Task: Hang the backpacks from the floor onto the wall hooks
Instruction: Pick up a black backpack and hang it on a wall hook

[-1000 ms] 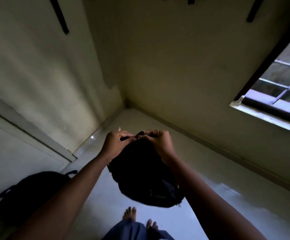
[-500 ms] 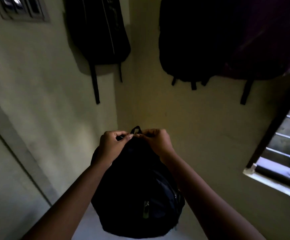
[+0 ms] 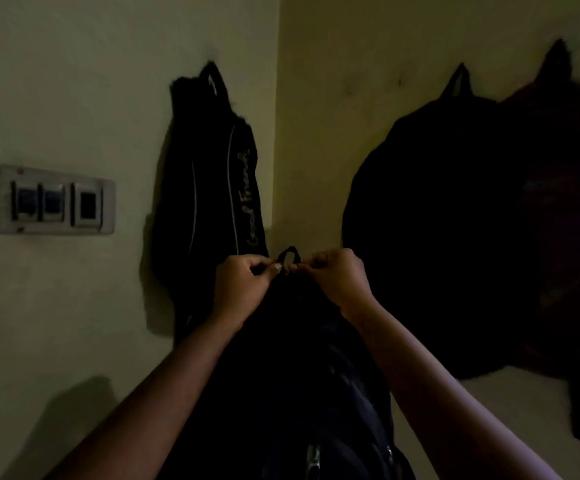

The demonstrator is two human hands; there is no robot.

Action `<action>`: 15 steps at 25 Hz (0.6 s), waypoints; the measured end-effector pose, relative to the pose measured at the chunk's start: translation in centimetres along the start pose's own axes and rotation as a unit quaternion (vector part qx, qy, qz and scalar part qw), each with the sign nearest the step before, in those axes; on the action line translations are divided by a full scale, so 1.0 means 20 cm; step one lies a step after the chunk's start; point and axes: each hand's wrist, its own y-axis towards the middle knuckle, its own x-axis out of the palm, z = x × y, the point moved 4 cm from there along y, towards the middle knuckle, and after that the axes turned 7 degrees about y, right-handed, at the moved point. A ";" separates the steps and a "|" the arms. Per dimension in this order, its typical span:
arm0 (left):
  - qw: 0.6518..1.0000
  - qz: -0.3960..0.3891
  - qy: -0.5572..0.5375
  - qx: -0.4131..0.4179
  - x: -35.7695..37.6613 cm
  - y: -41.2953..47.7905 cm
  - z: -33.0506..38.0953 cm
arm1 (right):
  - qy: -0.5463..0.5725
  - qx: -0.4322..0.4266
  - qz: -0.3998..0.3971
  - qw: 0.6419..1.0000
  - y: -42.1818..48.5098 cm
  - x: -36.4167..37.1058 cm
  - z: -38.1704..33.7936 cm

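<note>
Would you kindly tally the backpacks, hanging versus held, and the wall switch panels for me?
Hanging backpacks: 3 (lettered one, black one, maroon one)
Held backpack: 1, its loop pinched by left hand and right hand
Switch panel: 1
Total: 5

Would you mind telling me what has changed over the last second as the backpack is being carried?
The held backpack rose from just above the floor to the wall corner; its top loop is now level with the lower part of the lettered hanging backpack. Unchanged: the left hand and right hand pinch its top either side of the loop, and it is on no hook yet.
</note>
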 end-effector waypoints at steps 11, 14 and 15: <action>0.993 0.023 -0.090 0.075 0.34 1.15 0.25 | -0.042 -0.054 0.177 0.982 1.04 -0.13 -0.28; 0.993 0.033 -0.066 0.088 0.47 1.36 0.32 | -0.066 -0.065 0.205 0.974 1.30 -0.18 -0.26; 0.994 0.033 -0.050 0.097 0.52 1.43 0.34 | -0.079 -0.066 0.211 0.972 1.38 -0.20 -0.25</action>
